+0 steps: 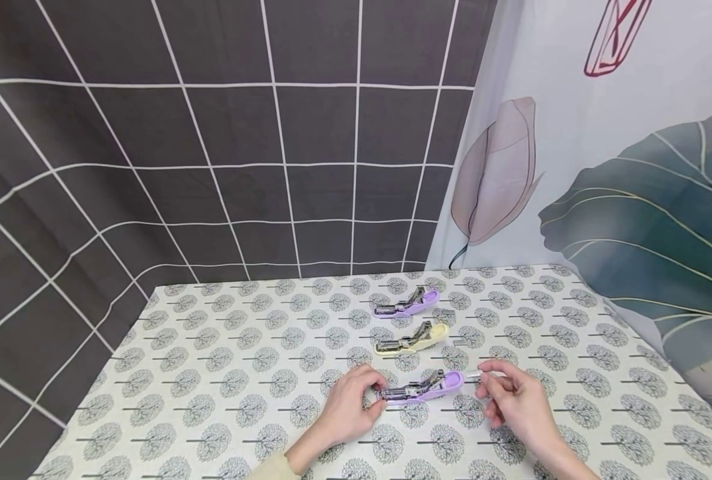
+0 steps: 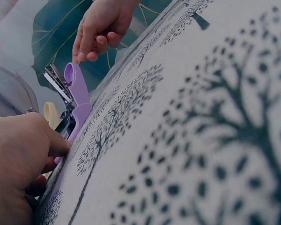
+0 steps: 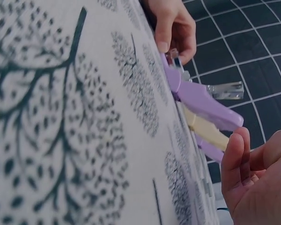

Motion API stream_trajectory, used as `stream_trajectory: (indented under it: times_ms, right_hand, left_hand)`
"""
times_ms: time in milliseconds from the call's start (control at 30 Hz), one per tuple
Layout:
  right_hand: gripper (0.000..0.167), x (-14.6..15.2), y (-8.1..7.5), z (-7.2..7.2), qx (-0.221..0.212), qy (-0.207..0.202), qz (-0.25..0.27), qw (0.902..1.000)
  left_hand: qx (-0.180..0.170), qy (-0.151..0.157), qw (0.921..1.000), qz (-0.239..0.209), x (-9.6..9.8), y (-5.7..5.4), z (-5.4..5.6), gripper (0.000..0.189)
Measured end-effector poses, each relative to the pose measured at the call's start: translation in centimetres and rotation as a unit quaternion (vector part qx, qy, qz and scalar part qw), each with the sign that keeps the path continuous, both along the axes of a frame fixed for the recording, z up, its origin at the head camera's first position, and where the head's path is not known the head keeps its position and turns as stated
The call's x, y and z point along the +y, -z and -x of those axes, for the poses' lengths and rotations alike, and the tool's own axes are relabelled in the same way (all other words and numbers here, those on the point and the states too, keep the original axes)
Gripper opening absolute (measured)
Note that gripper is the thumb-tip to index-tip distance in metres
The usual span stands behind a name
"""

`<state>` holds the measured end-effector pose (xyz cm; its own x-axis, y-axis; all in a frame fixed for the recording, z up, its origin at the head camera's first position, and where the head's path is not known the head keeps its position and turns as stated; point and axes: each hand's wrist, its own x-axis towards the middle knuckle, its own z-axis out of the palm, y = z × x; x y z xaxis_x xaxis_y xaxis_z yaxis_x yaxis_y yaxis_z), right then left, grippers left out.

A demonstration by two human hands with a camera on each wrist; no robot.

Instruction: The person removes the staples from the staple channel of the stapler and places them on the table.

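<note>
A purple stapler [image 1: 419, 389] lies nearest me on the cloth, its metal upper part raised. My left hand [image 1: 351, 404] pinches the left end of it between thumb and fingers; in the left wrist view that hand [image 2: 21, 164] covers this end. Just beyond the stapler's rounded right end, my right hand [image 1: 511, 393] pinches a small silvery strip [image 1: 473, 374], which looks like a row of staples. In the right wrist view, the right hand's fingers [image 3: 234, 159] come close to the purple stapler [image 3: 206, 103], and the strip is hidden.
Behind the nearest stapler lie a yellow stapler [image 1: 413, 340] and another purple stapler [image 1: 407, 306], both with metal parts raised. A grey staple strip [image 1: 459, 343] sits beside the yellow one, and another staple strip [image 1: 448, 313] beside the far one. Tree-print cloth [image 1: 212, 373] covers the table.
</note>
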<state>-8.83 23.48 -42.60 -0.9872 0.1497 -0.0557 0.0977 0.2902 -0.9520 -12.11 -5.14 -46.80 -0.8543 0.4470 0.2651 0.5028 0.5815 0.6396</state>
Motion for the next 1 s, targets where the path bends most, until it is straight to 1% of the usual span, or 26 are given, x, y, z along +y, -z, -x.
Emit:
stream_trajectory:
  times_ms: [133,367,700,833,1000]
  right_hand:
    - [0.023,0.3,0.4,0.2,-0.017,-0.001,-0.006,0.9998]
    - [0.026,0.8,1.2,0.3,-0.042,0.0,-0.012,0.999]
    - [0.025,1.2,1.8,0.4,-0.044,-0.011,-0.016,0.9988]
    - [0.025,1.2,1.9,0.4,-0.053,-0.015,-0.013,0.9984]
    - [0.025,1.1,1.9,0.4,-0.058,-0.016,-0.026,0.9978]
  left_hand:
    - [0.0,-0.001,1.0,0.001,0.0,0.1,0.0,0.024]
    - [0.0,0.001,1.0,0.0,0.0,0.0,0.0,0.024]
    - [0.001,0.002,1.0,-0.004,0.0,0.1,0.1,0.024]
    - [0.004,0.003,1.0,-0.004,0.0,0.2,0.1,0.024]
    - [0.007,0.003,1.0,-0.004,0.0,0.2,0.1,0.024]
